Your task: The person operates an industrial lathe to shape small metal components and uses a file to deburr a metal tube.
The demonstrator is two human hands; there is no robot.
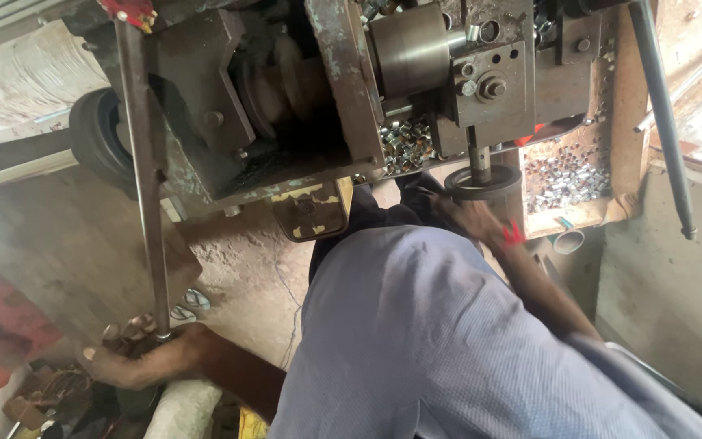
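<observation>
My left hand (136, 362) is at the lower left, closed around the bottom end of a long, thin metal lever rod (144, 179) that runs up to the worn machine (286, 97). My right hand (471, 218), with a red thread on the wrist, reaches up to a black round handwheel (485, 180) under the machine's bolted head block (493, 77) and grips its rim. My blue shirt (416, 341) fills the lower middle and hides part of both arms.
Heaps of small shiny metal rings lie in a tray (566, 175) right of the handwheel and beside the steel cylinder (408, 49). A second long rod (661, 122) slants down the right side. A black tyre (95, 138) is at left, and scrap (50, 398) lies by my left hand.
</observation>
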